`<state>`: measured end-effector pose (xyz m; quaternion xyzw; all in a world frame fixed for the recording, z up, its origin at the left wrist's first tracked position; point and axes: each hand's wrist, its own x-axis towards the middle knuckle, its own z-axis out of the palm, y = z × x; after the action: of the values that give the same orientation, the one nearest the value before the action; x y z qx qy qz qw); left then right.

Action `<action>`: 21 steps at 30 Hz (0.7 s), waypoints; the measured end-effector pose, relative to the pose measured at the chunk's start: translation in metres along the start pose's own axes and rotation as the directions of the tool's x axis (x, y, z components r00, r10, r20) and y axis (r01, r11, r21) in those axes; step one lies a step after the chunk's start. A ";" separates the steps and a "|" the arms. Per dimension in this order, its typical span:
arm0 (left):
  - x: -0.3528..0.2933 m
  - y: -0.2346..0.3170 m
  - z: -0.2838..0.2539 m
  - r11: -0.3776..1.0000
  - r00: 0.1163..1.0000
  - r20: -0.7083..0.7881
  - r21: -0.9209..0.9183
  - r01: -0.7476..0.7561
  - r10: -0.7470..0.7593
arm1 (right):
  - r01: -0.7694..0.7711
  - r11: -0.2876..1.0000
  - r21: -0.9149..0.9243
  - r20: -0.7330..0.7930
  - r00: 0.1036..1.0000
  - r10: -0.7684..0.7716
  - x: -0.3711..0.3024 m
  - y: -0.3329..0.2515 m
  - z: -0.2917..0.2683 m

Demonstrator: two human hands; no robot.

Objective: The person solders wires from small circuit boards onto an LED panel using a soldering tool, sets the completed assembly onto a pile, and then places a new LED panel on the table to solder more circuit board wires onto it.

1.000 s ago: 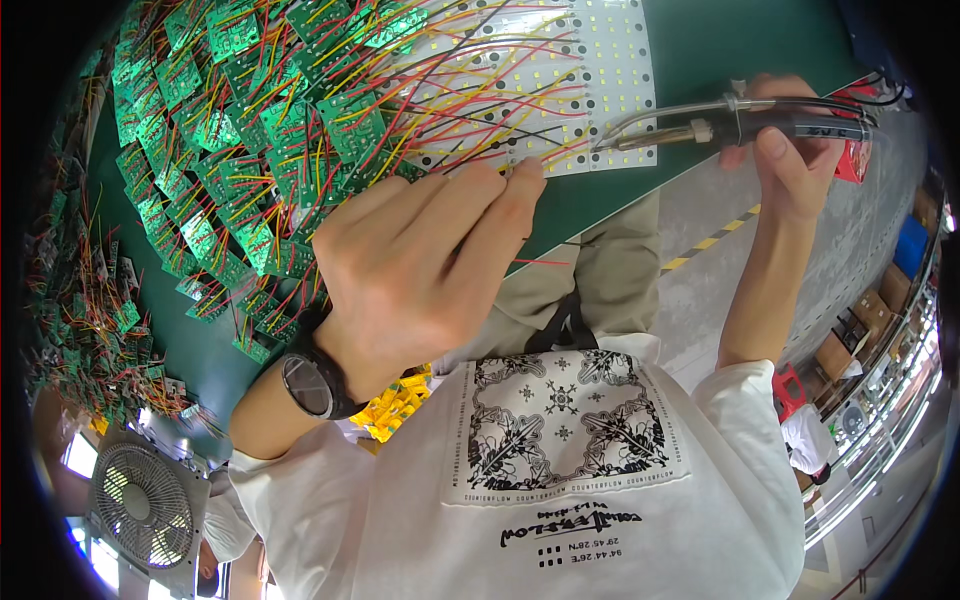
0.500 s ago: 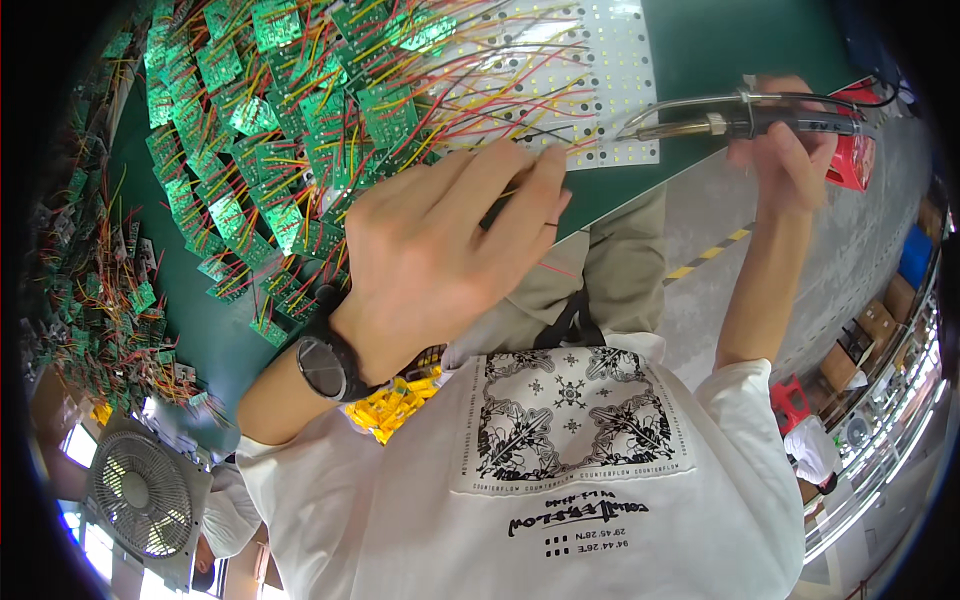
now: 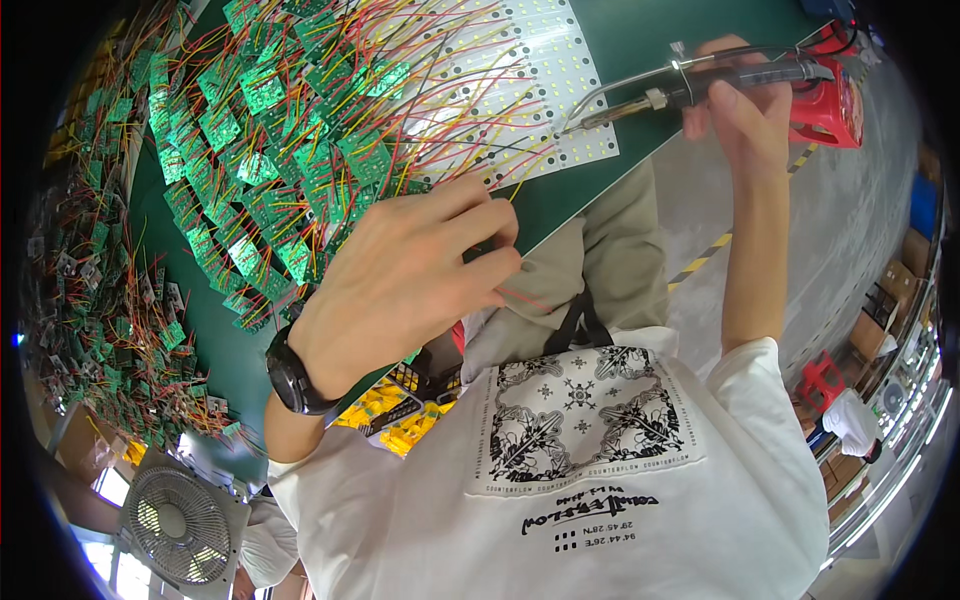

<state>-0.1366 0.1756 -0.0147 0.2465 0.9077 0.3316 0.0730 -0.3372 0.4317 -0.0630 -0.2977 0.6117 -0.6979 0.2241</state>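
Observation:
My right hand [image 3: 745,110] grips a soldering iron [image 3: 690,90] with a thin metal feed tube alongside it. The iron's tip sits over the lower right part of a white LED panel [image 3: 585,105], by the wire ends; whether it touches cannot be told. My left hand [image 3: 415,265], with a dark watch on its wrist, is curled at the table edge, left of the tip. A thin red wire [image 3: 525,300] sticks out by its fingertips; the inside of the grip is hidden. Green circuit boards [image 3: 365,155] with red, yellow and black wires lie beyond it, many wires reaching over the panel.
The green table [image 3: 225,345] carries more wired boards in a heap [image 3: 130,320] at the left. Yellow pieces [image 3: 410,430] lie below my left wrist. A red stool [image 3: 835,105] stands past the right table edge. A fan [image 3: 185,525] and a person in white [image 3: 270,540] are lower left.
My left hand has shifted left and down in view, its fingers more curled. The iron and my right hand appear farther left and higher, and the whole view has shifted a little.

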 end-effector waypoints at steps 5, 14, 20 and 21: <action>-0.002 0.000 0.002 0.996 0.999 0.042 0.088 -0.035 0.031 | -0.019 1.000 -0.020 -0.006 1.000 0.019 0.001 -0.001 0.002; 0.005 0.002 0.011 0.987 0.971 -0.237 0.150 0.055 -0.019 | -0.008 0.999 -0.051 0.006 1.000 0.008 0.000 0.001 0.001; 0.010 0.002 0.024 0.983 0.883 -0.455 0.079 0.167 -0.113 | 0.021 0.999 -0.032 0.012 1.000 -0.021 -0.001 0.003 0.002; 0.010 0.002 0.025 0.982 0.883 -0.455 0.076 0.171 -0.119 | 0.013 0.999 -0.032 0.017 1.000 -0.013 -0.002 0.003 0.002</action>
<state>-0.1375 0.1961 -0.0328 0.0987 0.9333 0.3209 -0.1276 -0.3346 0.4314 -0.0658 -0.3109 0.6190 -0.6869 0.2198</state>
